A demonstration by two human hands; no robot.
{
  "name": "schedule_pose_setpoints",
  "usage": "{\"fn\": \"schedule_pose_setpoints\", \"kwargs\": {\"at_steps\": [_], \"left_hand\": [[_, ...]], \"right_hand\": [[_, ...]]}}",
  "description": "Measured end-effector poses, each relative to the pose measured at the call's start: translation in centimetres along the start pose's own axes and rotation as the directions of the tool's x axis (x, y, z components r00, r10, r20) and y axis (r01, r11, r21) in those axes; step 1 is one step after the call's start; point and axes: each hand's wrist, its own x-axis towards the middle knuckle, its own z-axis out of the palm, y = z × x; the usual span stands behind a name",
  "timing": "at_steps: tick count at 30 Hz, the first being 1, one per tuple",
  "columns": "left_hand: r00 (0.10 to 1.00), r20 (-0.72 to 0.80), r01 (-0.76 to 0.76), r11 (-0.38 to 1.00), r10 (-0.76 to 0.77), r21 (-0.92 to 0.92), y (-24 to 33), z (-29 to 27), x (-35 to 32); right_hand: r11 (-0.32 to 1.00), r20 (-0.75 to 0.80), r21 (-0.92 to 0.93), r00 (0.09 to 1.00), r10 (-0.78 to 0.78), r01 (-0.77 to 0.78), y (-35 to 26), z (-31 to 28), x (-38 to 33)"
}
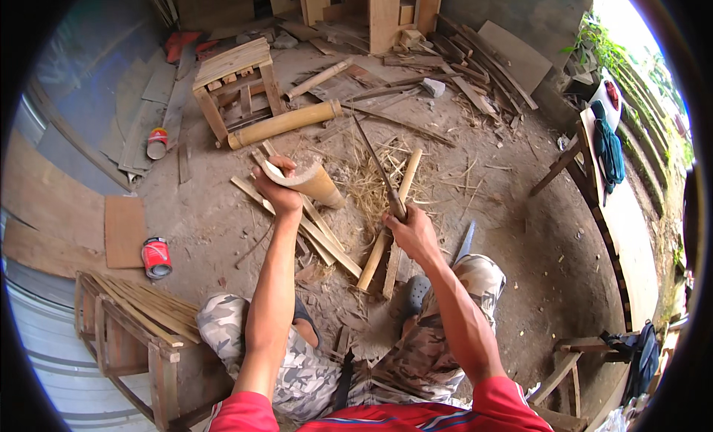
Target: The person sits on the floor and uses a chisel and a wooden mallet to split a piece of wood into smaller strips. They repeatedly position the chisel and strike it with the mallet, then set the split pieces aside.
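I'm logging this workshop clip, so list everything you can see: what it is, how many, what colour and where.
Bamboo section: one, tan, held in the left hand.
Long blade: one, dark, held in the right hand.
Bamboo pole: one, tan, on the ground beside the stool.
Wooden stool: one, pale wood, upper left.
Split bamboo strips: several, pale, on the dirt ahead of the knees.
Slat bundle: many, pale, on a wooden bench at lower left.
Cans: two, red, on the ground at left.
Cloth: one, green, draped at right.
Left hand: gripping the bamboo section.
Right hand: gripping the blade's handle.
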Motion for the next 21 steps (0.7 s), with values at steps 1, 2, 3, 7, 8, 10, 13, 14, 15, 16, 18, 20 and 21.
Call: {"fn": "schedule_pose_setpoints", "kwargs": {"at_steps": [1, 2, 3, 7, 8, 10, 13, 14, 15, 16, 18, 20, 21], "left_hand": [[0.999, 0.010, -0.033, 0.998, 0.033, -0.049, 0.0, 0.6, 0.2], [0.998, 0.018, -0.065, 0.993, 0.067, -0.098, 0.0, 1.5, 0.3], [0.995, 0.024, -0.090, 0.986, 0.094, -0.141, -0.1, 1.8, 0.0], [0.969, 0.082, -0.234, 0.972, 0.234, -0.013, 1.3, 3.1, -1.5], [0.961, 0.099, -0.261, 0.965, 0.259, 0.006, 1.9, 3.5, -1.8], [0.962, 0.120, -0.253, 0.966, 0.245, 0.054, 2.6, 3.9, -2.6], [0.966, 0.076, -0.256, 0.959, 0.248, 0.122, 3.7, 4.6, -4.3], [0.953, 0.060, -0.302, 0.938, 0.296, 0.171, 4.1, 4.8, -4.7], [0.939, 0.044, -0.341, 0.913, 0.340, 0.225, 4.5, 4.8, -5.3], [0.948, 0.023, -0.316, 0.930, 0.317, 0.186, 5.2, 5.1, -5.9], [0.948, 0.027, -0.317, 0.935, 0.317, 0.161, 5.1, 4.5, -7.1], [0.912, 0.065, -0.410, 0.894, 0.405, 0.179, 4.2, 3.4, -7.8], [0.867, 0.099, -0.498, 0.843, 0.489, 0.202, 4.1, 3.1, -8.0]], "right_hand": [[1.000, 0.004, -0.008, 1.000, -0.019, 0.019, -0.9, -0.5, -0.1], [0.998, 0.025, -0.045, 0.998, -0.051, 0.052, -1.4, -0.9, 0.1], [0.996, -0.002, -0.007, 0.996, -0.089, 0.089, -1.7, -1.0, -0.3], [0.959, -0.051, 0.199, 0.980, -0.194, 0.201, -1.9, -0.1, -2.1], [0.947, -0.061, 0.217, 0.971, -0.230, 0.238, -2.1, 0.0, -2.7], [0.899, -0.104, 0.285, 0.943, -0.316, 0.333, -3.4, -0.2, -4.4], [0.842, -0.155, 0.269, 0.884, -0.442, 0.468, -3.7, -0.7, -6.1], [0.820, -0.152, 0.332, 0.884, -0.442, 0.467, -3.1, -0.3, -6.3], [0.814, -0.146, 0.338, 0.881, -0.450, 0.472, -3.1, -0.1, -6.8], [0.809, -0.141, 0.344, 0.878, -0.457, 0.477, -3.3, -0.1, -7.5], [0.860, -0.054, 0.265, 0.897, -0.438, 0.436, -3.7, -0.7, -8.6], [0.831, -0.080, 0.267, 0.870, -0.486, 0.488, -4.1, -0.7, -9.7], [0.816, -0.090, 0.264, 0.855, -0.510, 0.514, -4.1, -0.8, -10.4]]}}
